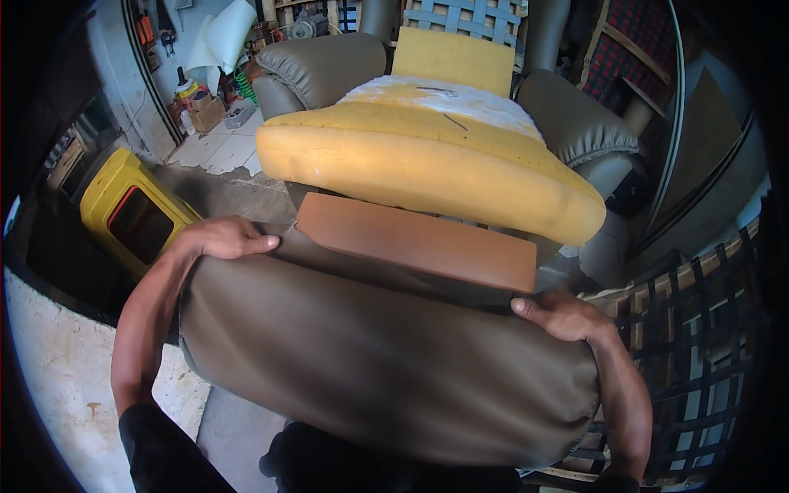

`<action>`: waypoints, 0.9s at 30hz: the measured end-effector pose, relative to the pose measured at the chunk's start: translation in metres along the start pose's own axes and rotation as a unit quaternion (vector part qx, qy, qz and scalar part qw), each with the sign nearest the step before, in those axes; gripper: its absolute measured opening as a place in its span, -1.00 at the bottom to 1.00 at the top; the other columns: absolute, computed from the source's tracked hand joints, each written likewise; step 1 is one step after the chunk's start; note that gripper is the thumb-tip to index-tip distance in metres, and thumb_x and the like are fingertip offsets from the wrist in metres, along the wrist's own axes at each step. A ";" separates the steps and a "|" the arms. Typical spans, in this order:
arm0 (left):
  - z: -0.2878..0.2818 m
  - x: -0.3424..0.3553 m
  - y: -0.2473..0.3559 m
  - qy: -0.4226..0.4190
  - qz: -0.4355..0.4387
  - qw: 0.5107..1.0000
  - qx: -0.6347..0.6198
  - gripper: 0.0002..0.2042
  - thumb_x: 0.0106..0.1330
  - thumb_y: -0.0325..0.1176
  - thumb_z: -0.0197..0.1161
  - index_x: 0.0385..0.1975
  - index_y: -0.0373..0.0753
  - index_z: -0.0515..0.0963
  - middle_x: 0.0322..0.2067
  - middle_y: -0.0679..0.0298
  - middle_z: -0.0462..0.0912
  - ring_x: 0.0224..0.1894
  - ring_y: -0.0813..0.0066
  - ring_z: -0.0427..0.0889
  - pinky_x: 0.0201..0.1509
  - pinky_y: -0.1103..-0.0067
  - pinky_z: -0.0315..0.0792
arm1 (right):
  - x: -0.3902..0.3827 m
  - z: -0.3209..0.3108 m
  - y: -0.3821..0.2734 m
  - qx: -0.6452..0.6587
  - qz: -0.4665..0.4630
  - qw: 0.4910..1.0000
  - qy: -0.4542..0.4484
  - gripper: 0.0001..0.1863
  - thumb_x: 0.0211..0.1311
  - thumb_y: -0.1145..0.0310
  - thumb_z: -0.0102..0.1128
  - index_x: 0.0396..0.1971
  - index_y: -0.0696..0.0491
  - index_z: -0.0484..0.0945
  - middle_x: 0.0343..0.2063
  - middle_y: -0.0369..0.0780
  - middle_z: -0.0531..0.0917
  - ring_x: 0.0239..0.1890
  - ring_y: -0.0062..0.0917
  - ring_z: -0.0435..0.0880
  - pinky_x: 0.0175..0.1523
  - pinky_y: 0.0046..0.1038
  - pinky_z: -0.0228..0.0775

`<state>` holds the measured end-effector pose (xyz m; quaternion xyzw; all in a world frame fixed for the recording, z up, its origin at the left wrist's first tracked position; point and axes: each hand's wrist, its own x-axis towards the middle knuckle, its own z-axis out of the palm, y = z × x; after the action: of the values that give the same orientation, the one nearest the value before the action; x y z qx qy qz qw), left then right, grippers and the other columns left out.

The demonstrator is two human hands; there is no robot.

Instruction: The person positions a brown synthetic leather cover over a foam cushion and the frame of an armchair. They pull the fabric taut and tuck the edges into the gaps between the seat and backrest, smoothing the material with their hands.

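I hold a dark olive leather-like cover [378, 353] out in front of me, gripping its upper left end with my left hand [226, 241] and its upper right end with my right hand [560, 319]; both thumbs lie over the top edge. A flat orange-tan strip [415, 238] runs along the far edge of the cover, between my hands. Beyond it, a thick yellow foam pad [427, 168] with white fluffy padding [436, 97] sits on an olive armchair with padded arms [320, 72] [575, 123]. An upright foam piece [452, 62] leans on the webbed backrest [460, 14].
A yellow plastic shell with a dark panel [103, 193] stands at left. Black webbing on a wooden frame [682, 345] is at right. At back left are a cardboard box [205, 115], rolled white material [218, 33] and assorted tools. A pale board [57, 361] lies at lower left.
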<state>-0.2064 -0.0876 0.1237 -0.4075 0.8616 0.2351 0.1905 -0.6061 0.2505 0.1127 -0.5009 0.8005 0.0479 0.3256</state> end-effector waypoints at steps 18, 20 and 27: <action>0.109 -0.090 -0.035 0.499 -0.068 0.858 -0.105 -0.50 0.63 -0.03 -0.17 0.31 -0.25 0.45 0.28 -0.02 0.50 0.38 -0.01 0.40 0.45 0.26 0.23 | -0.085 0.060 0.026 0.100 0.034 0.871 0.480 -0.39 0.62 -0.01 -0.24 0.20 0.22 0.53 0.15 0.03 0.62 0.27 -0.15 0.52 0.39 -0.20 0.24; 0.161 -0.109 -0.045 0.585 -0.153 0.787 -0.119 -0.46 0.62 0.01 -0.17 0.34 -0.26 0.41 0.34 -0.04 0.43 0.41 -0.01 0.36 0.48 0.28 0.20 | -0.105 0.084 0.019 0.126 0.045 0.819 0.557 -0.34 0.61 -0.07 -0.27 0.33 0.19 0.42 0.31 -0.01 0.49 0.38 -0.17 0.40 0.45 -0.24 0.19; 0.250 -0.103 -0.052 0.557 -0.106 0.463 -0.682 -0.35 0.58 0.12 -0.14 0.38 -0.33 0.32 0.28 0.04 0.43 0.31 0.28 0.40 0.44 0.43 0.22 | -0.126 0.158 -0.010 0.329 0.112 0.784 0.515 -0.12 0.45 -0.36 -0.15 0.46 0.06 0.27 0.40 0.03 0.35 0.39 -0.17 0.41 0.40 -0.18 0.23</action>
<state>-0.0700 0.0862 -0.0399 -0.5406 0.3012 0.4494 -0.6443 -0.4870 0.4065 0.0627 -0.2205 0.8667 -0.4475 0.0023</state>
